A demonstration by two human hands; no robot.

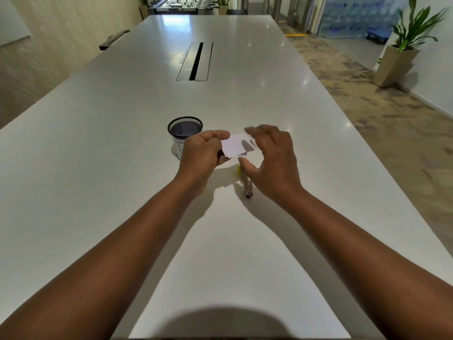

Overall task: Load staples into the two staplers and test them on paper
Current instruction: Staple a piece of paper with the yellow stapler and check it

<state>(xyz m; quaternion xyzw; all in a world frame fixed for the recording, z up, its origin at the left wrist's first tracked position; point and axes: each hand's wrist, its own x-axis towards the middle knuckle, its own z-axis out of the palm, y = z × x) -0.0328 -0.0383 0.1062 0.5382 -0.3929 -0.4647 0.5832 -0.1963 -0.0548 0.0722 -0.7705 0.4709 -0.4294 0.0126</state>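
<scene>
Two hands over a long white tabletop [122, 168]. Left hand [201, 153] pinches one small stack of white paper [236, 144], fingers closed on its left edge, held above the tabletop. Right hand [272, 163] hovers just right of the paper, fingers spread and curled, gripping nothing. One stapler [246, 185] lies on the tabletop below the right hand, partly hidden; second stapler not visible. One black mesh cup [185, 130] just left of the left hand. Wide bare tabletop all around, edges well apart.
</scene>
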